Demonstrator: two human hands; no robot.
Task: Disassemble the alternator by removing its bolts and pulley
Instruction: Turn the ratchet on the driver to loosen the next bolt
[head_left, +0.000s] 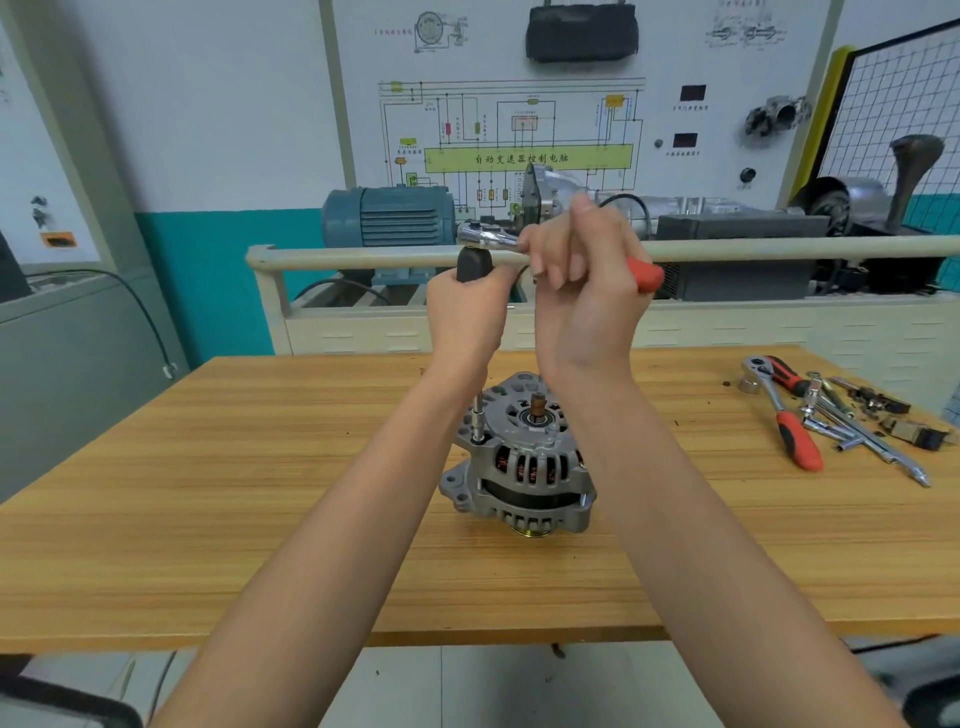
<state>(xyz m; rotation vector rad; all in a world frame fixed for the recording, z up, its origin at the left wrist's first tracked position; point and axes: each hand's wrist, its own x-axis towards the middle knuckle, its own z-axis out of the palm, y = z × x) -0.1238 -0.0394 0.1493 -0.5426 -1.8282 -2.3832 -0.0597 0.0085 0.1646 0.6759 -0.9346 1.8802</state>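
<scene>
Wide bare tabletop (208, 493) is found left of the alternator (519, 462) and in front of it. The right side is blocked by a pile of tools (831, 415). Behind, passage is closed by a railing (779, 248).
</scene>
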